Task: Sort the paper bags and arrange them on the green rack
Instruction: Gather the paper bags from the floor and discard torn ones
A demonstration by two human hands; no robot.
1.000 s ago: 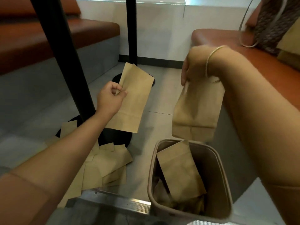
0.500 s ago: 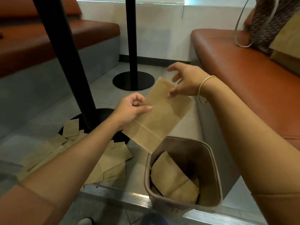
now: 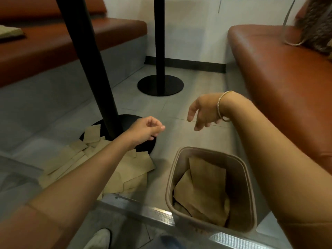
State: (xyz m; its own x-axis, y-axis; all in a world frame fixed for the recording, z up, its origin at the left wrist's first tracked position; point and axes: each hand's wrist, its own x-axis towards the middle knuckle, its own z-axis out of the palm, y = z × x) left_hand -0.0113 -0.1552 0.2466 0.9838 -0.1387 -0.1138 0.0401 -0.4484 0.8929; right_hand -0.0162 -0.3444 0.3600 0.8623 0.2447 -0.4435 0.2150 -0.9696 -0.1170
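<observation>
Grey tiled floor [image 3: 161, 108] between benches: bags [image 3: 125, 169] heaped by the table base, more in the bin [image 3: 248, 177]. My left hand [image 3: 145, 130] loosely curled, right hand [image 3: 204, 112] spread, both empty; I'd reach low, pinching one bag's edge

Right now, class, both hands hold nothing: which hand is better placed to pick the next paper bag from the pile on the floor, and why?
Probably the left hand. It hangs above the pile of paper bags by the black table base, while the right hand hovers nearer the bin.
</observation>
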